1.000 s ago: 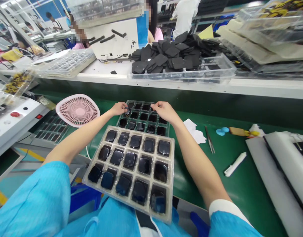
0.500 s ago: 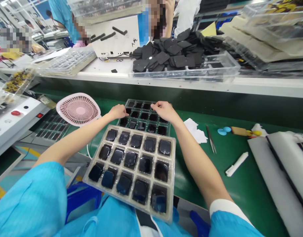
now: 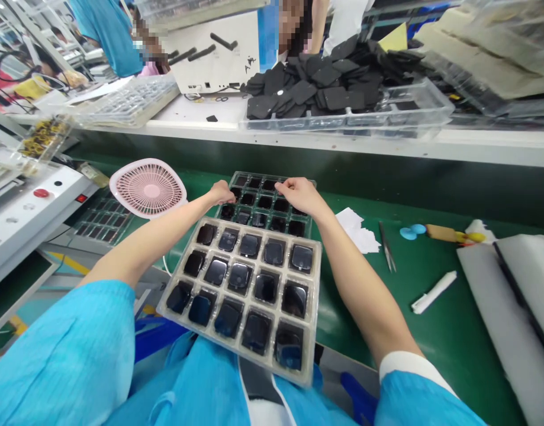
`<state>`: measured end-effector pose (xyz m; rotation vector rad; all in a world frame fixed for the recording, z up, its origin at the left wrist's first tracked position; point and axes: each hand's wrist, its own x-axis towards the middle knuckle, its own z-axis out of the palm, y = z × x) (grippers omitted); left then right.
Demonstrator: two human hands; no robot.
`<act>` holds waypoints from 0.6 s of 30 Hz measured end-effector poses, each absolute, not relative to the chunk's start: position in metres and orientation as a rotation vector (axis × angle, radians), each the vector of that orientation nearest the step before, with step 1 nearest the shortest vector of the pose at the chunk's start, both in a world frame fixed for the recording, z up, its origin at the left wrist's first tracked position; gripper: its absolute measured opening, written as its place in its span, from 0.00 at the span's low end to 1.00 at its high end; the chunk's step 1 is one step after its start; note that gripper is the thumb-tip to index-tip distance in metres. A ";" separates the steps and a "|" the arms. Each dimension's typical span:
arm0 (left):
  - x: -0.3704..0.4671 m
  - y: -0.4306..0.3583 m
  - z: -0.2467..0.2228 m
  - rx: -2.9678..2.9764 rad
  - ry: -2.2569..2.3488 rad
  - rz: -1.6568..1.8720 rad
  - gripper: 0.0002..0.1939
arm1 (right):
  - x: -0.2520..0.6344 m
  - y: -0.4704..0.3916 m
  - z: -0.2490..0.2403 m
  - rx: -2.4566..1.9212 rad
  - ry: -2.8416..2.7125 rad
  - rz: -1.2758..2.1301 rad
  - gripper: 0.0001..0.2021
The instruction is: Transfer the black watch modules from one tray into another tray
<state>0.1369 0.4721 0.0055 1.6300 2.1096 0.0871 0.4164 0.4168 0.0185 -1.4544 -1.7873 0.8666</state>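
A beige tray (image 3: 244,265) of dark square screens lies tilted in front of my body, partly over the table's front edge. Behind it, a clear tray (image 3: 266,203) with similar dark pieces rests on the green table. At that clear tray's left side is my left hand (image 3: 222,193), fingers curled by its cells; what they hold, if anything, is too small to make out. My right hand (image 3: 298,194) reaches over the back right of the same tray, thumb and fingertips pinched above a dark piece. Whether a piece is between those fingertips cannot be seen.
A pink fan (image 3: 151,188) stands left. Right are white paper (image 3: 358,231), tweezers (image 3: 387,247), a white pen-like item (image 3: 434,292) and a grey padded block (image 3: 511,331). The shelf behind bears a clear tray heaped with black pads (image 3: 316,83). People are beyond it.
The whole view has shifted slightly, so most things appear further right and a little higher. Both hands stay over the clear tray with nearly the same pose.
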 end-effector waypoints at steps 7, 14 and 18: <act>0.152 0.455 0.035 1.713 1.954 0.355 0.07 | 0.415 0.413 0.021 -1.378 -1.755 0.887 0.23; 0.217 0.413 0.095 2.120 1.340 0.784 0.10 | 0.408 0.406 0.033 -1.108 -1.389 1.483 0.36; 0.249 0.400 0.099 2.369 1.247 0.787 0.08 | 0.405 0.395 0.045 -0.944 -1.273 1.614 0.33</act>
